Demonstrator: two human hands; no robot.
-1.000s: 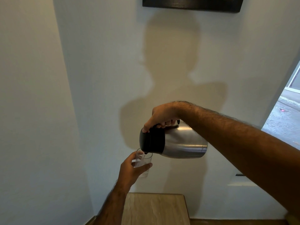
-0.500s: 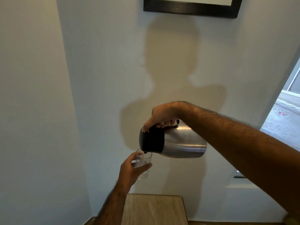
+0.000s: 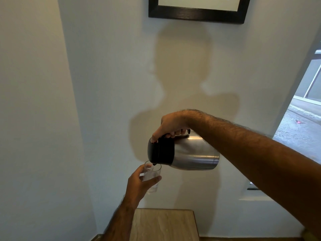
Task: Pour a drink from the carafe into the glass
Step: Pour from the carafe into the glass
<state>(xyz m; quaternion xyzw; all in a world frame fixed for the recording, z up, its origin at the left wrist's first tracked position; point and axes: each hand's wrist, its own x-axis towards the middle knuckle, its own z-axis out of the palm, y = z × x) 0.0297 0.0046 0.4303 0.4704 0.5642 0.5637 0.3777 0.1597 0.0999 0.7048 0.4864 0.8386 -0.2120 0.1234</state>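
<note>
At the bottom of the view a small wooden table top (image 3: 165, 225) with a pale grain butts against a plain white wall (image 3: 111, 84); a wooden skirting strip runs along the floor line on either side of it; to the left the wall steps forward into a vertical corner.

Above the table, in mid-air, the left hand (image 3: 139, 185) is wrapped round a clear glass (image 3: 152, 176), thumb on the near side and fingers behind it; the glass stands close to upright, its open rim upward, and some clear liquid shows inside, though the level is hard to read.

Just above and to the right, the right hand (image 3: 171, 126) is clenched on the black handle of the steel carafe (image 3: 191, 152), thumb pressing on the black top; the carafe lies almost on its side, its long axis near horizontal, base to the right, black lid and spout to the left and tipped down; the spout sits right over the rim of the glass.

Farther back, the person's shadow falls on the wall; a dark picture frame (image 3: 196, 13) hangs high above; at the right edge a window opening (image 3: 302, 122) shows grey pavement outside.
</note>
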